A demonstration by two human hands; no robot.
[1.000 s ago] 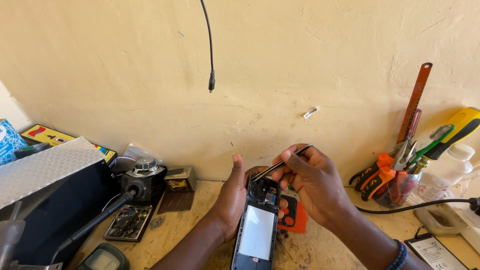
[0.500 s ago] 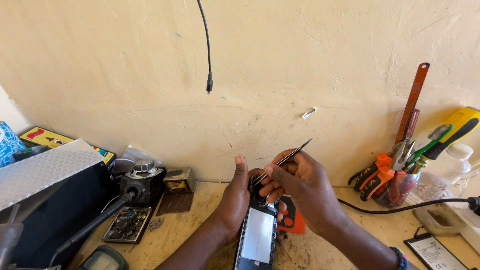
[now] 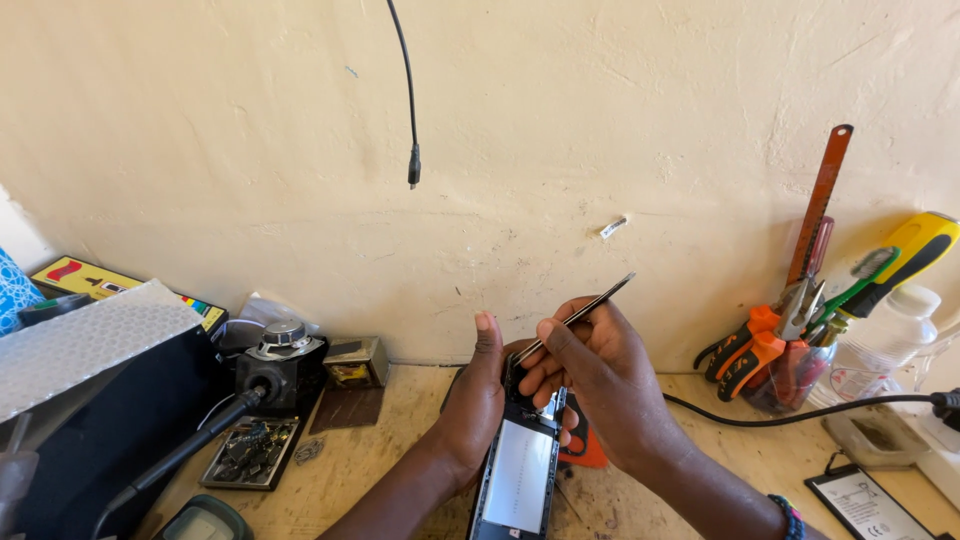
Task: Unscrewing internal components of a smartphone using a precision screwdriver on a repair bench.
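While the left hand (image 3: 478, 395) grips the opened phone (image 3: 521, 470) along its left edge, thumb up beside the top of the frame, the right hand (image 3: 595, 385) pinches a pair of slim metal tweezers (image 3: 578, 317) between thumb and forefinger, tips down at the phone's upper end and the free end slanting up to the right. The phone stands tilted between both palms, its pale inner panel facing the camera, lower end just above the wooden bench (image 3: 400, 450). Compared with half a second ago, the tweezers slant much the same and the fingers have closed in a little tighter over the top of the phone; a second ago the tool lay flatter, nearly hidden across the knuckles. Beyond the left hand sit a small black device with a round metal knob (image 3: 283, 365) and a tray of tiny parts (image 3: 250, 452). Well off past the right hand stands a jar of pliers and screwdrivers (image 3: 800, 340), and a black cable (image 3: 790, 412) runs behind the right wrist
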